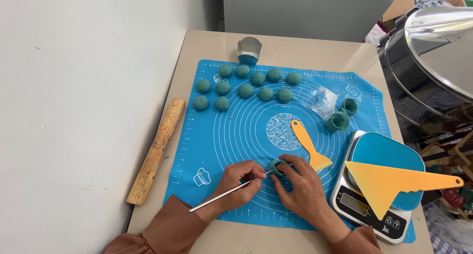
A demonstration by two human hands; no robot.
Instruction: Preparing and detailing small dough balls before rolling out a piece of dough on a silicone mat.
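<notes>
Your left hand (pixel 236 185) pinched a thin metal rod (pixel 224 195), its tip touching the teal rolled dough piece (pixel 276 167). Your right hand (pixel 300 182) cupped that dough from the right, fingers (pixel 290 161) curled over it, on the blue silicone mat (pixel 236 135).

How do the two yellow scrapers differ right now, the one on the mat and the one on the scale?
The small yellow scraper lies flat on the blue mat, its blade toward the right hand. The large yellow scraper rests on the kitchen scale, raised off the table and overhanging its edge. It is clearly bigger and broader, with a pointed triangular blade. Both are yellow plastic, and neither is held.
</notes>
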